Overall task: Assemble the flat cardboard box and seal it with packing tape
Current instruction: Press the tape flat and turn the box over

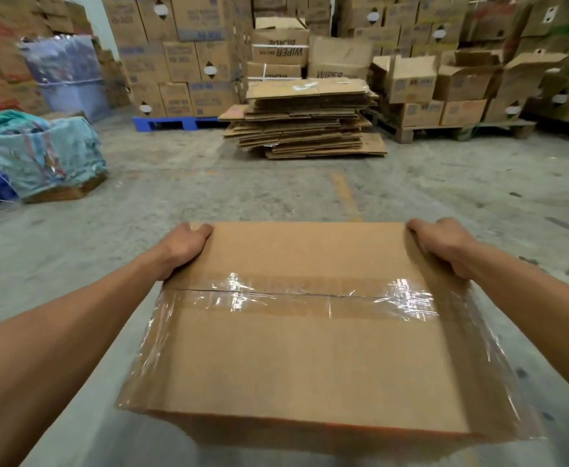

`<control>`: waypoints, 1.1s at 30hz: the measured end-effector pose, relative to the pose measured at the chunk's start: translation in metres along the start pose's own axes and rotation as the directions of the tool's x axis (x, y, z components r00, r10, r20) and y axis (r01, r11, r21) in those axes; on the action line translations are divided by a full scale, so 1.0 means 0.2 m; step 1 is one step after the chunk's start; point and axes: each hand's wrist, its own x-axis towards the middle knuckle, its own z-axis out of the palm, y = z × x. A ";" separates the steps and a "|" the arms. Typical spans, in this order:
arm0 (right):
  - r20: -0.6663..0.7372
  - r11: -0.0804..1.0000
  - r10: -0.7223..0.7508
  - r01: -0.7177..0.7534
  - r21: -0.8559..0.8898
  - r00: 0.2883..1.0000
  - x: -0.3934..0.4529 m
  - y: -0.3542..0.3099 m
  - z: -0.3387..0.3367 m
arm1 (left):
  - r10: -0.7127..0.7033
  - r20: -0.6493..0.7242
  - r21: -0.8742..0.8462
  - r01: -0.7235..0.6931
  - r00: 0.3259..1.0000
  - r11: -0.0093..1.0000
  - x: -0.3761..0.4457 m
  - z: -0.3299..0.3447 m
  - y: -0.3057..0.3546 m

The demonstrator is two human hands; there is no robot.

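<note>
the box (310, 348) is held up in front of the person, above the concrete floor (276, 190), with one taped face turned up toward the camera. its long axis runs left to right, from one hand to the other. the left hand (184, 246) is clamped on the far left corner and the right hand (443, 246) on the far right corner, fingers wrapped over the far edge and out of sight beyond it. both hands sit level at the far side, so neither is nearer; the near edge hangs free toward the body.

clear tape (310, 298) runs across the middle seam from side to side, and more strips wrap down over the left and right edges. the seam under it shows as a thin dark line, closed. this face looks sealed. what is inside the box, if anything, cannot be seen, and the underside is hidden too.

straight ahead across the floor lies a stack (303, 119) of flat cardboard, with walls of stacked cartons (175, 55) on pallets behind it. no tape roll shows anywhere.

judging by the grip, the next move is likely a flip or a set-down; either turns on the far edge, where both hands hold.
</note>
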 end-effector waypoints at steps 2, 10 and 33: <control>-0.103 0.991 -0.121 0.126 0.046 0.987 -0.03 -0.08 -0.06 | 0.099 -0.114 -0.051 -0.105 0.989 0.993 -0.05 -0.06 0.07; -0.140 0.854 -0.355 0.382 0.353 0.924 -0.27 0.12 0.00 | 0.152 -0.172 -0.236 -0.191 0.973 0.953 -0.29 -0.04 -0.15; 0.101 0.972 -0.222 0.212 0.105 0.970 -0.29 0.53 0.09 | 0.065 0.008 0.085 -0.066 0.998 0.994 -0.45 0.08 -0.46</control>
